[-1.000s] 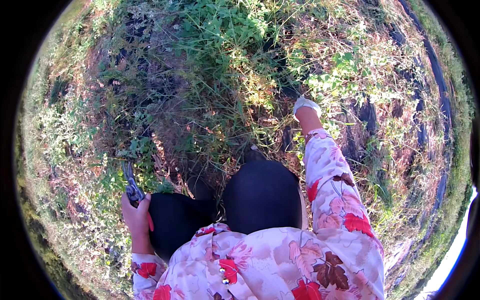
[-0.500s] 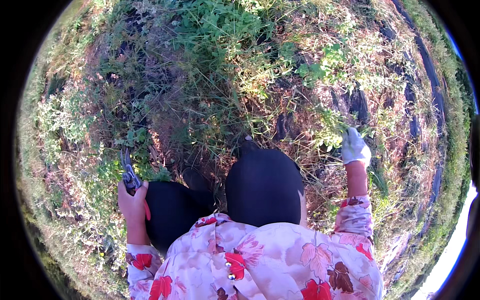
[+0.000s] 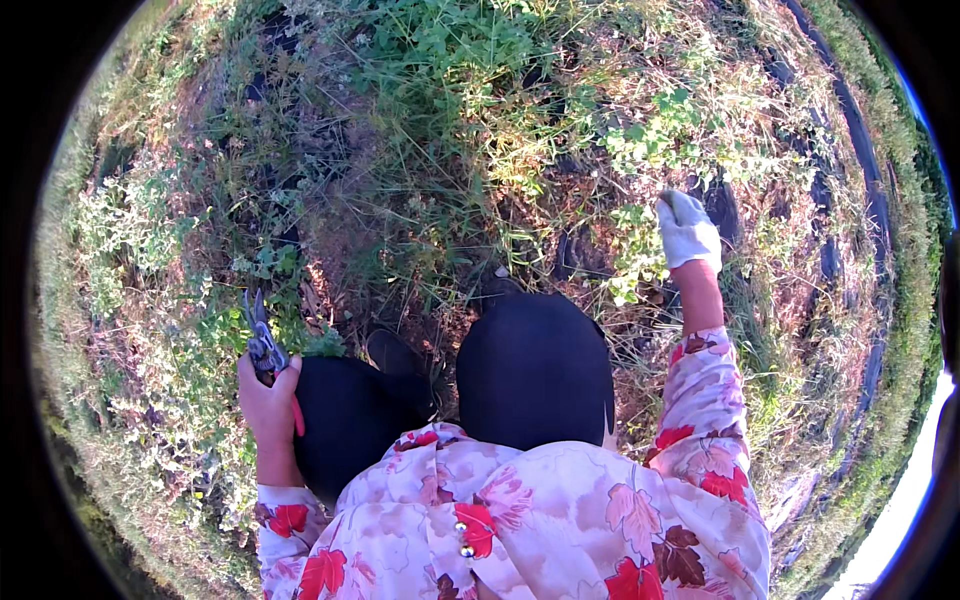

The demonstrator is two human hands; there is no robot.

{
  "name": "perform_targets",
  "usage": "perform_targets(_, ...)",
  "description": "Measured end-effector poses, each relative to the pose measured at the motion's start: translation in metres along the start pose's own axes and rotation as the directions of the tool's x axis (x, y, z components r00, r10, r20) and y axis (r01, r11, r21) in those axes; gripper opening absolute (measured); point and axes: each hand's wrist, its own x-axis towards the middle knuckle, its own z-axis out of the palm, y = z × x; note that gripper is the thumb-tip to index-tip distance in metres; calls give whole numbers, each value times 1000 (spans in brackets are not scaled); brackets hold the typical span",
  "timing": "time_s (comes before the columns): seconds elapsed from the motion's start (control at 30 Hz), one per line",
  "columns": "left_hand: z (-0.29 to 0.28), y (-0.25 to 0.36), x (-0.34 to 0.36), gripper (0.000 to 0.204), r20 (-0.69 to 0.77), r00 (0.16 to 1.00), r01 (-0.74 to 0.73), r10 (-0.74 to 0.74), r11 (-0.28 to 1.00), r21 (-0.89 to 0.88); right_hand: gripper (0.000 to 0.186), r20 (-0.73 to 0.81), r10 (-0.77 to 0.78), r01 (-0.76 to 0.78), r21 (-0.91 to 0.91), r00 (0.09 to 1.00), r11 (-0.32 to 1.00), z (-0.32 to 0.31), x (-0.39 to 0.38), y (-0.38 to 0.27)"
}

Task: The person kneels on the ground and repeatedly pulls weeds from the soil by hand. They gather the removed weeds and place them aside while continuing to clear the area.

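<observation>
My bare left hand (image 3: 268, 405) is closed around a pair of pruning shears (image 3: 265, 345) beside my left knee. The shears have a red handle, and their metal blades point away from me, spread apart. Out to the right, my right hand (image 3: 690, 230) wears a whitish glove and has its fingers curled together. Whatever the fingers hold, if anything, is hidden. Just left of the glove stands a light green leafy plant (image 3: 635, 250), with another leafy clump (image 3: 665, 130) farther off.
My knees (image 3: 535, 370) are bent in front of me, with a dark shoe (image 3: 392, 352) between them. Dense green weeds (image 3: 450, 50) grow ahead, among dry grass. Strips of dark ground sheet (image 3: 870, 190) run along the right side.
My right hand has moved forward and a little left, past the light green plant. My left hand stays almost in place with the shears.
</observation>
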Motion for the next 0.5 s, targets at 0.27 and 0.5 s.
perform_targets(0.27, 5, 7, 14, 33, 12, 997, 73, -73, 997, 9, 62, 434, 407, -315, -271, 804, 910, 134, 74, -63)
perform_targets(0.5, 8, 8, 23, 32, 20, 993, 117, -117, 993, 18, 53, 403, 434, -287, -374, 806, 882, 166, 85, -49)
